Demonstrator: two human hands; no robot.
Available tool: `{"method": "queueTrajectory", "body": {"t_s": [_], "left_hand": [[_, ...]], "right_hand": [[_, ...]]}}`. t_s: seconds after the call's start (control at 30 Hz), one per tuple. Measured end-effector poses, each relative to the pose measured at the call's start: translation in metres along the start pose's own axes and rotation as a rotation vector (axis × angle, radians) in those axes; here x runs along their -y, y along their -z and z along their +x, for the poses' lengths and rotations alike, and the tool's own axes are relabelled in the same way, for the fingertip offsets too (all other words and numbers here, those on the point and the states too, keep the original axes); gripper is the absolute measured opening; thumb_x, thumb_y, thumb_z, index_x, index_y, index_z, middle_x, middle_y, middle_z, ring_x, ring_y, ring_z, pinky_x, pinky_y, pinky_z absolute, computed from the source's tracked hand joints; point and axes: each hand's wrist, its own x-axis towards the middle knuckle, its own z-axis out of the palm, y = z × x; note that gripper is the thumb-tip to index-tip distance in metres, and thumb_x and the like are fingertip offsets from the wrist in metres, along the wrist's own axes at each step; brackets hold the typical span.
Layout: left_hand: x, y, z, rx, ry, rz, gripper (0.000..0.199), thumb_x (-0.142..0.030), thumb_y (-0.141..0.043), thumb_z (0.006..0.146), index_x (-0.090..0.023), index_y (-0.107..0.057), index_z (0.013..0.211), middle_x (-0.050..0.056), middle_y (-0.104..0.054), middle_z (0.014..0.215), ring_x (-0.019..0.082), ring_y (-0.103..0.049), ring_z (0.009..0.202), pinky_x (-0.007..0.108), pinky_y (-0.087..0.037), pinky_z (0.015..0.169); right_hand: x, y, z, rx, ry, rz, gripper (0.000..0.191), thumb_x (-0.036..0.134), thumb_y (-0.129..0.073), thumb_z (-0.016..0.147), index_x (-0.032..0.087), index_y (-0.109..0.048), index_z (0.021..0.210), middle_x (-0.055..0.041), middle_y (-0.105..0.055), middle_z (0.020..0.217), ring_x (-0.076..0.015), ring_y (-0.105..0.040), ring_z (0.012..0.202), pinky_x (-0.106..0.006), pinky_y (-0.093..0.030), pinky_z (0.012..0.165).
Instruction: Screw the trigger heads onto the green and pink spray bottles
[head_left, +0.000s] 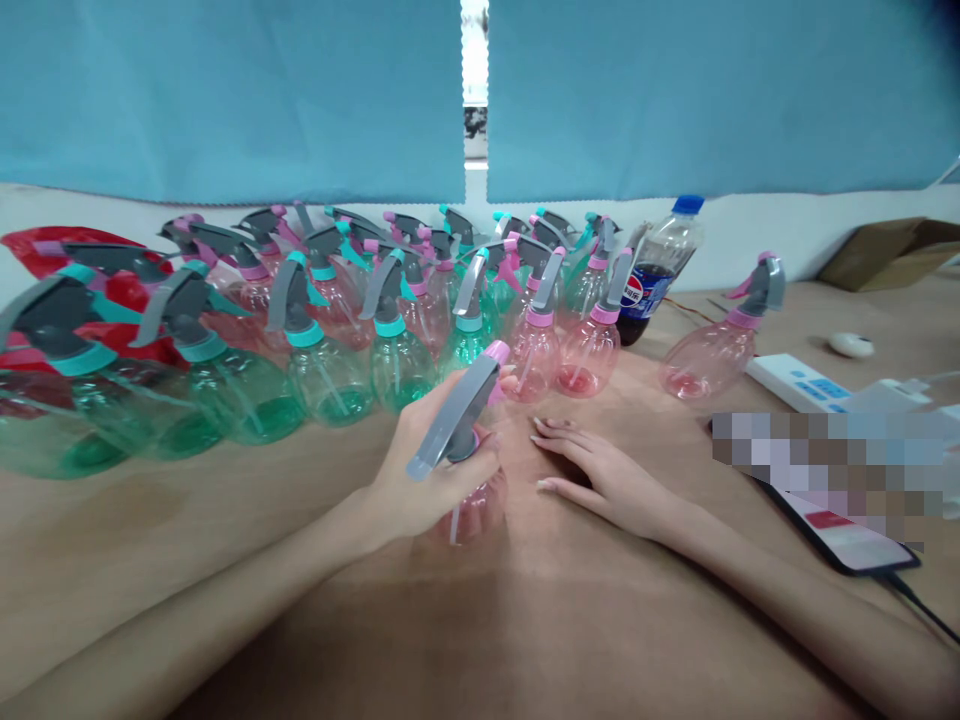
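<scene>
My left hand [431, 450] is wrapped round the neck of a pink spray bottle [472, 512] with a grey trigger head and pink nozzle. The bottle stands upright on the wooden table [360, 640], and its far side is hidden. To its right my right hand [600, 470] rests on the tabletop, fingers apart and holding nothing. Just behind both hands are two pink bottles [589, 362] and a green bottle [466, 340] with a turquoise collar.
Rows of green and pink spray bottles [330, 375] fill the back left. A cola bottle [651, 280], a lone pink bottle [709, 358], a white power strip [799, 383], a phone [862, 540] with a cable and a cardboard box [885, 250] are at the right.
</scene>
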Motion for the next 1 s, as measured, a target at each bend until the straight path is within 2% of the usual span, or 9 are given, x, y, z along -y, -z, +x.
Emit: {"method": "queueTrajectory", "body": {"t_s": [0.2, 0.3, 0.47, 0.67, 0.83, 1.0], "left_hand": [[-0.004, 0.0, 0.0, 0.014, 0.027, -0.021, 0.044, -0.012, -0.055, 0.072, -0.023, -0.054, 0.114, -0.002, -0.055, 0.075, 0.012, -0.052, 0.057, 0.025, -0.041, 0.053], [-0.006, 0.001, 0.0, 0.014, 0.067, 0.003, 0.042, -0.011, -0.055, 0.068, -0.024, -0.054, 0.107, -0.002, -0.056, 0.074, 0.014, -0.054, 0.057, 0.025, -0.041, 0.052], [-0.009, 0.002, 0.001, 0.027, 0.053, 0.039, 0.033, -0.008, -0.052, 0.064, -0.023, -0.052, 0.095, -0.003, -0.055, 0.068, 0.014, -0.055, 0.057, 0.026, -0.044, 0.054], [-0.017, 0.003, 0.003, 0.014, 0.031, 0.015, 0.023, -0.009, -0.05, 0.062, -0.023, -0.044, 0.078, -0.006, -0.047, 0.061, 0.011, -0.047, 0.05, 0.025, -0.041, 0.051], [-0.018, 0.004, 0.003, 0.028, 0.009, 0.02, 0.021, -0.01, -0.05, 0.063, -0.023, -0.041, 0.075, -0.005, -0.05, 0.065, 0.012, -0.05, 0.053, 0.026, -0.041, 0.053], [-0.018, 0.004, 0.003, 0.032, 0.028, 0.015, 0.02, -0.012, -0.05, 0.062, -0.023, -0.041, 0.076, -0.005, -0.05, 0.064, 0.011, -0.047, 0.051, 0.025, -0.04, 0.05]], "right_hand": [[-0.001, -0.001, -0.001, -0.017, 0.006, 0.02, 0.052, 0.05, -0.052, 0.092, 0.021, -0.051, 0.136, -0.0118, -0.049, 0.144, -0.0281, -0.043, 0.135, -0.053, -0.034, 0.112], [-0.001, -0.001, -0.001, -0.025, 0.006, 0.026, 0.052, 0.05, -0.053, 0.092, 0.021, -0.052, 0.136, -0.0121, -0.049, 0.144, -0.0289, -0.044, 0.135, -0.054, -0.034, 0.112], [-0.001, -0.001, -0.001, -0.029, 0.012, 0.027, 0.052, 0.049, -0.053, 0.092, 0.023, -0.051, 0.136, -0.0116, -0.05, 0.144, -0.029, -0.044, 0.134, -0.054, -0.035, 0.112], [-0.002, -0.002, -0.001, -0.038, 0.013, 0.033, 0.051, 0.049, -0.054, 0.091, 0.024, -0.051, 0.136, -0.0104, -0.05, 0.144, -0.0293, -0.044, 0.134, -0.054, -0.035, 0.112], [-0.001, -0.002, -0.001, -0.023, 0.009, 0.021, 0.053, 0.05, -0.053, 0.092, 0.02, -0.052, 0.135, -0.0124, -0.049, 0.145, -0.029, -0.043, 0.135, -0.053, -0.035, 0.112], [-0.001, -0.002, -0.001, -0.046, 0.015, 0.043, 0.051, 0.048, -0.055, 0.091, 0.023, -0.052, 0.136, -0.0114, -0.05, 0.144, -0.0298, -0.045, 0.133, -0.054, -0.036, 0.111]]}}
